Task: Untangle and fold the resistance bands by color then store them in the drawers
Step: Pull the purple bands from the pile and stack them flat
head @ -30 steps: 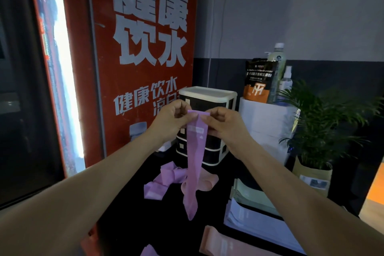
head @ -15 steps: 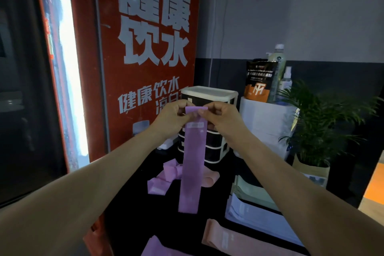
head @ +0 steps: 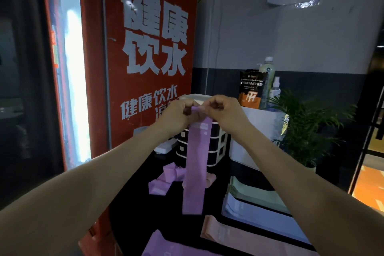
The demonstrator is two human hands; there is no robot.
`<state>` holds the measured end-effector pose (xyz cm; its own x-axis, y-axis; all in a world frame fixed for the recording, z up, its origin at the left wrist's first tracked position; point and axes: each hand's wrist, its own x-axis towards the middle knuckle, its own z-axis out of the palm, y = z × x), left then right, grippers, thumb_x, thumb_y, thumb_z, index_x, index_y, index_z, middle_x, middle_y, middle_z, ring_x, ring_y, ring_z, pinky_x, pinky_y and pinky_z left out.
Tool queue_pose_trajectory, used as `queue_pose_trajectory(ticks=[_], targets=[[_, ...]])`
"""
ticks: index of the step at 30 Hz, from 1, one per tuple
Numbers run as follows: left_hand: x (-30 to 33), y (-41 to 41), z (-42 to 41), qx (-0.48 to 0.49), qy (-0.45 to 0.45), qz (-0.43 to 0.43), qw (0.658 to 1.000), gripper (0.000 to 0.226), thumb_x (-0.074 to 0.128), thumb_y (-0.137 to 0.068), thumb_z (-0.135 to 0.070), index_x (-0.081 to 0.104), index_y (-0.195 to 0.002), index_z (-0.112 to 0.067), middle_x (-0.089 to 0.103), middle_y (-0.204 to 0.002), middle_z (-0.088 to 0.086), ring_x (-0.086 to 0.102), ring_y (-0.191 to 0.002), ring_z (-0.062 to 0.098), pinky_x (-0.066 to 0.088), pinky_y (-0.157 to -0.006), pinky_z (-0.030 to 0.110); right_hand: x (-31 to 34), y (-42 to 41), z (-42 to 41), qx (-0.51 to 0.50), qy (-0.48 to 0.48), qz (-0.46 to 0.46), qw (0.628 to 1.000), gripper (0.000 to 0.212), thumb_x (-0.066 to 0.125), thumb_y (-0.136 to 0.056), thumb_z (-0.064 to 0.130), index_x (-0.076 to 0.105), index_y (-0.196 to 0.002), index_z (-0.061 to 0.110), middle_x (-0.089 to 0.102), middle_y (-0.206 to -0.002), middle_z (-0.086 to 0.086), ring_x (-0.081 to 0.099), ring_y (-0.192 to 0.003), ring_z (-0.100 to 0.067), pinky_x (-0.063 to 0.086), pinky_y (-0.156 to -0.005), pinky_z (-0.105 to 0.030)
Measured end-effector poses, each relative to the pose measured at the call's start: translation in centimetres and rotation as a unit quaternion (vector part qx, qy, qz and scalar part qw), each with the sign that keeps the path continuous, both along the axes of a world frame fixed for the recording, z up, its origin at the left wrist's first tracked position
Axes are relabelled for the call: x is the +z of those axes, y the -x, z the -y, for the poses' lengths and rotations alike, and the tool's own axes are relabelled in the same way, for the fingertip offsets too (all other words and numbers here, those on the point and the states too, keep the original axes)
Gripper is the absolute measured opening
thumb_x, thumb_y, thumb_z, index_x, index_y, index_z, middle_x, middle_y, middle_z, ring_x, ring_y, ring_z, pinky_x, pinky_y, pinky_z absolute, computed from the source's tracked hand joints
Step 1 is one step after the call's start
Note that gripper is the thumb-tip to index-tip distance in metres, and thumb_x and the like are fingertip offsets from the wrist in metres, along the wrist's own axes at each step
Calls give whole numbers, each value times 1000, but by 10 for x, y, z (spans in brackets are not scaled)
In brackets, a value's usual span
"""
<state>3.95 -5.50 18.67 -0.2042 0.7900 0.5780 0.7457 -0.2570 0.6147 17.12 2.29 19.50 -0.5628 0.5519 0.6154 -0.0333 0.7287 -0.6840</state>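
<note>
A purple resistance band [head: 196, 164] hangs straight down in front of me, flat and untwisted. My left hand [head: 177, 114] and my right hand [head: 223, 112] pinch its top edge side by side. Behind it stands a small drawer unit [head: 218, 143] with a white frame and dark drawers, mostly hidden by the band. On the dark table lie a tangled purple band [head: 164, 178], a pink band [head: 209, 180] peeking out behind the hanging one, a flat pink band [head: 232, 237], another purple band [head: 166, 245] at the near edge, and stacked pale green bands [head: 255, 195] and lavender bands [head: 255, 213].
A red vending machine [head: 149, 48] rises at the left. A white box [head: 261, 131] at the back right carries a dark pouch [head: 250, 89] and two bottles [head: 268, 77]. A potted plant [head: 307, 127] stands at the right.
The hanging purple band has straightened from twisted to flat, and my two hands have lifted it a little higher with the fingertips closer together at its top edge.
</note>
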Motion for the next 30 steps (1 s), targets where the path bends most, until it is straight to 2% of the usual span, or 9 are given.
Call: queue_pose_trajectory(ticks=[3, 8, 10, 13, 15, 18, 22, 26, 30], targets=[[-5, -8, 2, -5, 7, 5, 1000, 8, 69, -82, -14, 61, -80, -14, 56, -68, -2, 49, -56, -2, 40, -56, 13, 1, -2, 2, -26, -13, 25, 999, 8, 60, -89, 12, 63, -82, 14, 60, -74, 9, 55, -71, -3, 47, -72, -21], [-49, -12, 1, -62, 148, 55, 985, 44, 76, -74, -11, 60, -114, -14, 68, -106, 2, 64, -96, 17, 54, -84, 31, -6, -18, -7, -85, 53, -34, 994, 11, 52, -93, 9, 60, -86, 9, 55, -74, 4, 50, -69, -9, 42, -63, -20], [-73, -11, 1, -101, 185, 75, 975, 43, 76, -74, -10, 60, -113, -14, 69, -106, 4, 66, -98, 18, 55, -84, 34, -15, -30, -16, -121, 88, -50, 987, 15, 53, -92, 11, 61, -84, 1, 59, -78, -8, 52, -75, -19, 49, -71, -36], [-100, -10, 7, -114, 218, 42, 968, 25, 74, -77, -11, 62, -98, -16, 69, -89, 0, 62, -79, 8, 52, -72, 28, -37, -56, -25, -164, 179, -73, 967, 23, 55, -91, 12, 62, -77, -5, 61, -84, -24, 53, -77, -24, 51, -82, -55], [-113, -7, 14, -101, 239, -25, 965, 19, 73, -77, -18, 63, -93, -14, 67, -87, 5, 56, -75, 9, 49, -72, 32, -52, -75, -24, -171, 229, -107, 952, 22, 56, -91, 9, 63, -74, -2, 62, -86, -22, 56, -80, -26, 54, -82, -52], [-131, -5, 26, -100, 273, -106, 951, 5, 68, -82, -20, 64, -81, -22, 62, -81, -2, 51, -74, 8, 43, -71, 25, -76, -101, -15, -171, 294, -155, 927, 17, 56, -90, 1, 62, -92, -15, 60, -79, -12, 57, -76, -21, 58, -67, -30], [-145, 2, 43, -33, 324, -167, 930, 25, 63, -86, -31, 52, -65, -24, 45, -65, -5, 39, -60, 5, 31, -57, 21, -116, -128, -7, -195, 328, -141, 913, 14, 56, -89, -3, 61, -77, -5, 59, -75, -10, 57, -82, -26, 57, -58, -26], [-154, 18, 62, 8, 331, -86, 940, 34, 67, -84, -31, 51, -65, -7, 40, -65, 2, 36, -62, 12, 30, -60, 27, -144, -150, 10, -223, 346, -94, 906, 21, 54, -89, -4, 59, -69, -1, 56, -71, -8, 59, -61, -15, 57, -57, -25], [-165, 19, 79, 49, 330, 123, 935, 24, 72, -80, -20, 55, -73, -5, 47, -67, 1, 46, -60, 12, 43, -47, 21, -168, -161, 23, -263, 364, -51, 892, 33, 56, -89, -3, 52, -59, 10, 51, -69, -7, 48, -61, -14, 47, -42, -16]])
